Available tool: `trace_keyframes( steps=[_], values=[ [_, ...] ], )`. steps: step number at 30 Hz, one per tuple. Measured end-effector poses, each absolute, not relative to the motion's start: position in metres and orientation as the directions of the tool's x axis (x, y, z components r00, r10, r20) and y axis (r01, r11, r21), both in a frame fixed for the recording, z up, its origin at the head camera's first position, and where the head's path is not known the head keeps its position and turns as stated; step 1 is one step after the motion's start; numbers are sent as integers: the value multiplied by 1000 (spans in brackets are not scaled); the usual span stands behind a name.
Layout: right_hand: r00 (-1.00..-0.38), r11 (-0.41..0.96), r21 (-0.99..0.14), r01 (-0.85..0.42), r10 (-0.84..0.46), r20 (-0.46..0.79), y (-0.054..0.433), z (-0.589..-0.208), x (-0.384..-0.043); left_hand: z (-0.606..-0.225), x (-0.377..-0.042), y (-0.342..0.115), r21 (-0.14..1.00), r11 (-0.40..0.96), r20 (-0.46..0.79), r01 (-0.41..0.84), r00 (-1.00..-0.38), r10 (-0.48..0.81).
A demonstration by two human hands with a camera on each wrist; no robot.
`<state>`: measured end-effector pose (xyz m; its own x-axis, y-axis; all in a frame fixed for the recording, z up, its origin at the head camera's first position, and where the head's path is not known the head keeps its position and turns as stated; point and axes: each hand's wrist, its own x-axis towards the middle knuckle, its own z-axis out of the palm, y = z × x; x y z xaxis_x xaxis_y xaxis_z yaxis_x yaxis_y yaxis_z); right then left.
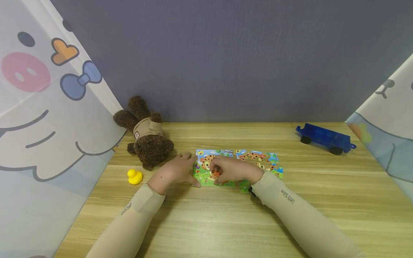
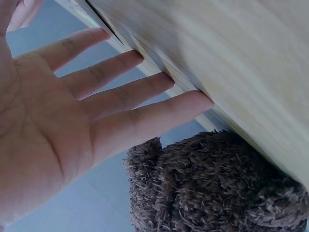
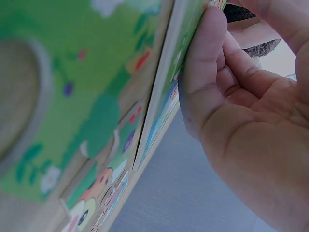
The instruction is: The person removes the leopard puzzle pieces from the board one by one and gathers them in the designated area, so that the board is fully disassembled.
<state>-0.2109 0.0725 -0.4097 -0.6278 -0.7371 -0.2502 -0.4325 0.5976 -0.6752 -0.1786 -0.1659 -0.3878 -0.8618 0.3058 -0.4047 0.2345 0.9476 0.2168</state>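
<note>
A leopard picture board (image 1: 202, 175) lies flat on the table between my two hands. My left hand (image 1: 179, 168) is beside its left edge, fingers spread and nearly straight; in the left wrist view the fingertips (image 2: 198, 99) rest at the tabletop with an empty palm. My right hand (image 1: 230, 168) reaches over the board's right part, fingers bent and the thumb at its lower area. In the right wrist view the right hand's fingers (image 3: 205, 58) come right down to the board's surface. I cannot tell whether they pinch a piece. Matching puzzle pieces (image 1: 253, 156) lie to the right, partly under my right forearm.
A brown plush toy (image 1: 151, 148) lies at the left back, close to my left hand. In front of it is a yellow rubber duck (image 1: 134, 176). A blue toy wagon (image 1: 326, 138) stands at the right back. A grey wall panel (image 1: 226, 64) rises behind the table.
</note>
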Motion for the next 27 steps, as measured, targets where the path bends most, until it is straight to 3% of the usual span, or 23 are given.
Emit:
trace_keyframes(
  steps=[14,27],
  values=[
    [-651,609,-671,-422,-719,-243,70,-407,-207,-391,-181,-167,205,945,-406,255,-856,319],
    [-626,579,-692,-432,-744,-232,71,-409,-208,-392,-181,-167,208,943,-403,259,-856,324]
  ],
)
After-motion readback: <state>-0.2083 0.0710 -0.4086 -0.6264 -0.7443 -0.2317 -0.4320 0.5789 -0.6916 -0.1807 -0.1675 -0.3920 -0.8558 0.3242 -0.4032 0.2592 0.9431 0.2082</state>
